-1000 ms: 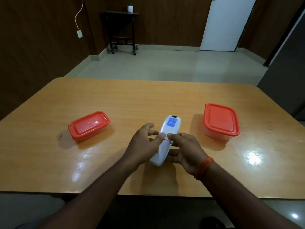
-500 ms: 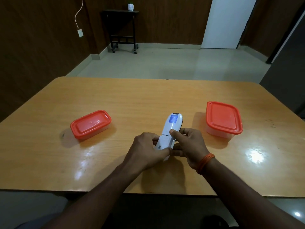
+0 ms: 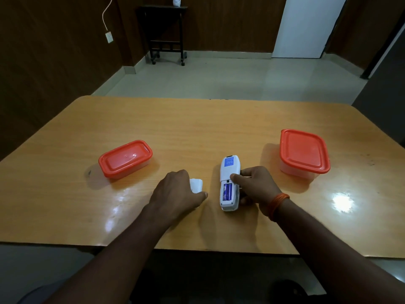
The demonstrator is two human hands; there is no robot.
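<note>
A white remote control [image 3: 228, 172] lies face down on the wooden table [image 3: 197, 126], its battery bay open and blue batteries [image 3: 227, 190] showing inside. My right hand [image 3: 254, 186] grips the remote from its right side, thumb on the back near the bay. My left hand [image 3: 177, 194] holds the small white battery cover [image 3: 196, 184] just left of the remote, low over the table; most of the cover is hidden under the fingers.
A clear box with a red lid [image 3: 125, 158] stands at the left of the table, and a second red-lidded box [image 3: 303, 152] at the right. Beyond the table are a tiled floor, a dark side table [image 3: 166, 34] and a white door [image 3: 306, 25].
The battery cover has come off the remote. My left hand has carried it to the left, away from the remote, and the batteries now show. My right hand still holds the remote.
</note>
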